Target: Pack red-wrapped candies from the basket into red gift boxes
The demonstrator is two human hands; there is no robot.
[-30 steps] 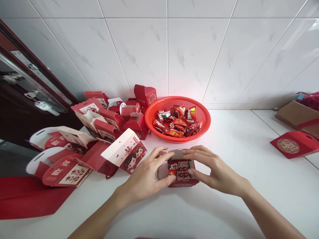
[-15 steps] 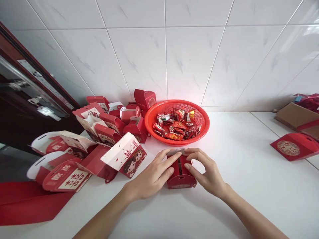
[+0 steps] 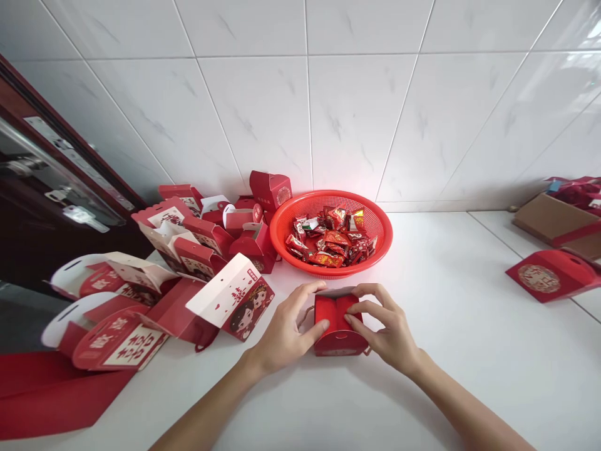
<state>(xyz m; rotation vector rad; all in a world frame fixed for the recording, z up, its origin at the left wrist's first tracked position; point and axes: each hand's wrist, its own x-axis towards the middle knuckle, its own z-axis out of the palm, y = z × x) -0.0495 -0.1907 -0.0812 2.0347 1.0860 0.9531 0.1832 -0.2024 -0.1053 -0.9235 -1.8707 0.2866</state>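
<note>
A small red box (image 3: 342, 343) stands on the white table in front of me, its two red top panels meeting along the middle. My left hand (image 3: 290, 326) is at its left side, thumb on the top edge and fingers round the far left corner. My right hand (image 3: 387, 322) grips the right side, with thumb and forefinger on the right panel. A raised end flap shows between the hands at the far end. Behind the box is a red mesh basket (image 3: 331, 272) holding several wrapped candies (image 3: 335, 238).
Several red and white boxes (image 3: 188, 307) crowd the left, some with lids up. A closed red box (image 3: 547, 275) and a brown carton (image 3: 554, 219) are at the right. A tiled wall (image 3: 357, 113) rises behind; a dark door (image 3: 42, 207) with keys is at left.
The dark gap between the box's top panels has closed up. My left hand has drawn back from the top to the left side. The view has shifted slightly.
</note>
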